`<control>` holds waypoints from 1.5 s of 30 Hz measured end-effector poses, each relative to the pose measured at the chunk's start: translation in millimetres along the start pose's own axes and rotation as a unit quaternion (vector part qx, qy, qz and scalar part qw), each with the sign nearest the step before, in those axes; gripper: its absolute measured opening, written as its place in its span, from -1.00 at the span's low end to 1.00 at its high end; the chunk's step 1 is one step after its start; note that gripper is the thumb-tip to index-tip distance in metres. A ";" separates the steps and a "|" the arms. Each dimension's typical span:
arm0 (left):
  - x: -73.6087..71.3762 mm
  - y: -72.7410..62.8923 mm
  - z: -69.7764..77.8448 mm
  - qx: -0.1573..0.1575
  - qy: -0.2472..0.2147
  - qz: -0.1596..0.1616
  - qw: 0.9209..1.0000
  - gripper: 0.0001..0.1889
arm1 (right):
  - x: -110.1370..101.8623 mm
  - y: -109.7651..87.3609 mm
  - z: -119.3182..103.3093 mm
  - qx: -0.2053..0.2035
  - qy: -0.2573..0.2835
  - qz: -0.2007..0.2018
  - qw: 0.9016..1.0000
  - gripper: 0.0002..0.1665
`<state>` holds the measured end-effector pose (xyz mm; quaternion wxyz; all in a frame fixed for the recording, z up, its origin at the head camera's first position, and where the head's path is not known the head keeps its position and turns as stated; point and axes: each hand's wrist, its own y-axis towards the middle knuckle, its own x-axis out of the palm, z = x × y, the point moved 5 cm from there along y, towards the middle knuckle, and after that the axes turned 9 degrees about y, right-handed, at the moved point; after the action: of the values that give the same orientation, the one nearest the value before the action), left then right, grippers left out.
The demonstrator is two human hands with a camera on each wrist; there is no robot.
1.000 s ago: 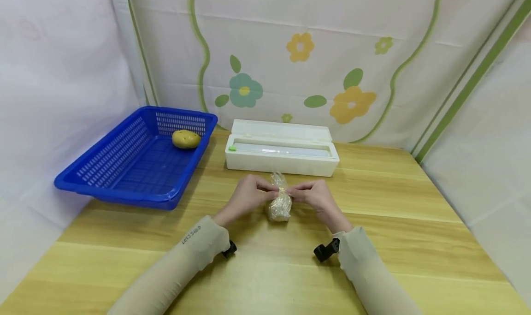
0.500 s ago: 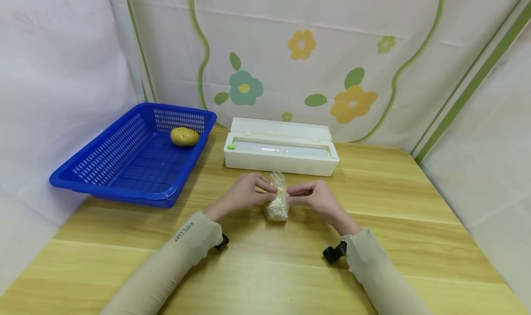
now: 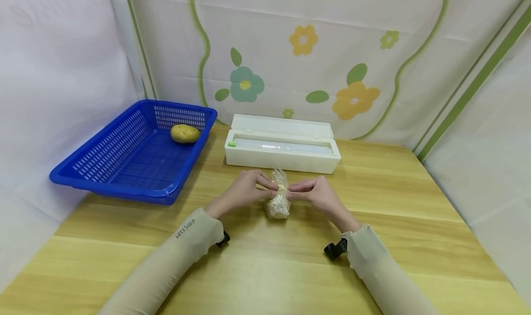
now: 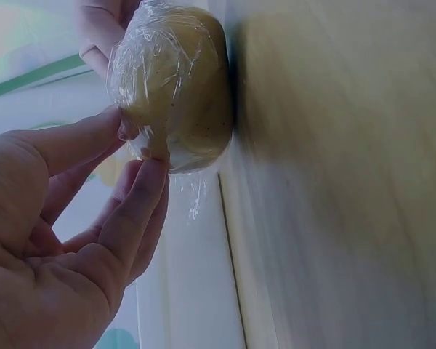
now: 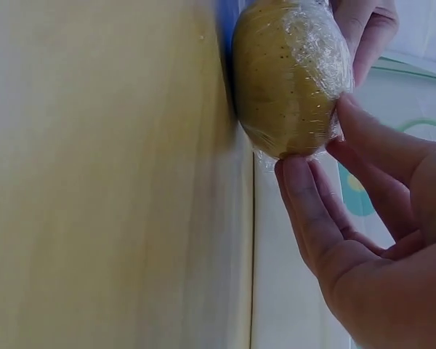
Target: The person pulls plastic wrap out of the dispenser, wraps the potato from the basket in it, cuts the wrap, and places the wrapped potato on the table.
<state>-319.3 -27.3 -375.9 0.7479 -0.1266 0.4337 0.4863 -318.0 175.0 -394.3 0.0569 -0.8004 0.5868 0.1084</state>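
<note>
A potato point(image 5: 276, 87) wrapped in clear plastic wrap point(image 4: 156, 54) rests on the table at the middle of the head view. Loose wrap rises in a crinkled tuft on its far side. From the left, my left hand point(image 3: 244, 189) pinches the wrap with thumb and fingertips, close against the potato. My right hand point(image 3: 318, 196) does likewise from the opposite side, its thumb and fingertips on the wrap in the right wrist view. Between the two hands, the potato's near end stays uncovered by fingers.
Behind the hands stands a long white box point(image 3: 282, 160) with its lid up, a roll inside and a green slider at its left. At left, a blue plastic basket point(image 3: 166, 196) holds an unwrapped potato point(image 3: 185, 133). A flowered curtain point(image 3: 274, 43) hangs behind the wooden table point(image 3: 282, 278).
The head view has shifted slightly. Both hands stay at the wrapped potato, with only small finger movements; the right wrist sits a little farther right than a second ago.
</note>
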 end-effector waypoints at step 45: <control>-7.9 -14.1 19.8 0.008 0.046 -0.003 0.999 -0.51 | -2.1 -0.1 -27.7 -0.097 -0.180 -0.003 0.979 -0.86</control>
<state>-298.3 -27.0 -361.4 0.7294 -0.1443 0.4712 0.4746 -315.5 171.0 -367.0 0.0844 -0.7714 0.5511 0.3067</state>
